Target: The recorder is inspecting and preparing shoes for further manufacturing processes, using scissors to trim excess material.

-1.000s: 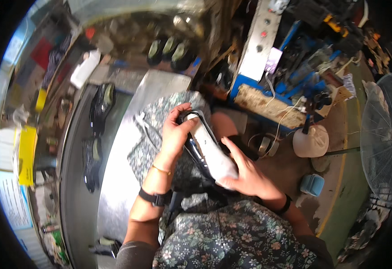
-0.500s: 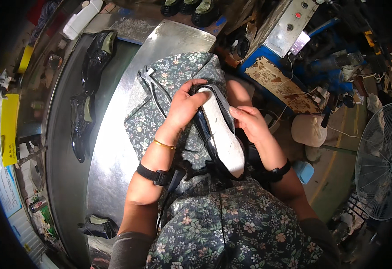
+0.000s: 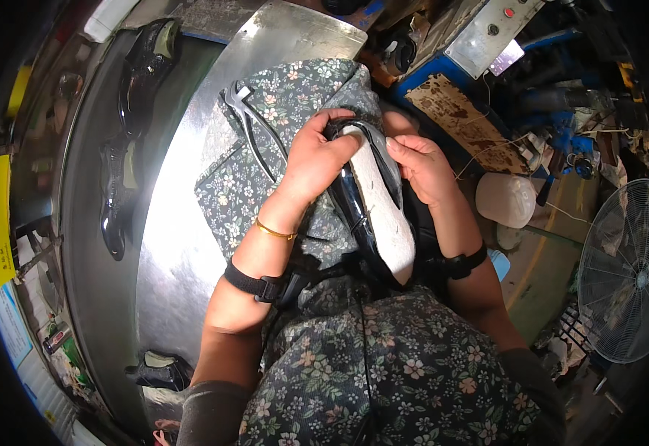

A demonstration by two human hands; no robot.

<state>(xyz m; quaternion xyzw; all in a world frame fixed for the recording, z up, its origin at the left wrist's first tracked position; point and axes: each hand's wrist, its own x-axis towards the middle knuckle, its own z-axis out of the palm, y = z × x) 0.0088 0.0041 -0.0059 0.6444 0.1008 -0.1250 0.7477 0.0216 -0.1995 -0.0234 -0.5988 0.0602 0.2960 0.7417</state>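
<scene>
Your right hand [image 3: 422, 166] has moved from the toe of the black shoe [image 3: 382, 209] up to its side near the heel, so both hands now work at one end. The shoe sits above your lap, white face up. Your left hand [image 3: 323, 160] grips its heel; your right thumb and forefinger pinch grey film [image 3: 386, 166]. Flowered cloth [image 3: 294, 83] lies beyond, over the metal table [image 3: 179, 249].

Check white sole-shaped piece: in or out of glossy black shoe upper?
In: white piece lies framed by the black upper, thumb of left hand on its end.
</scene>
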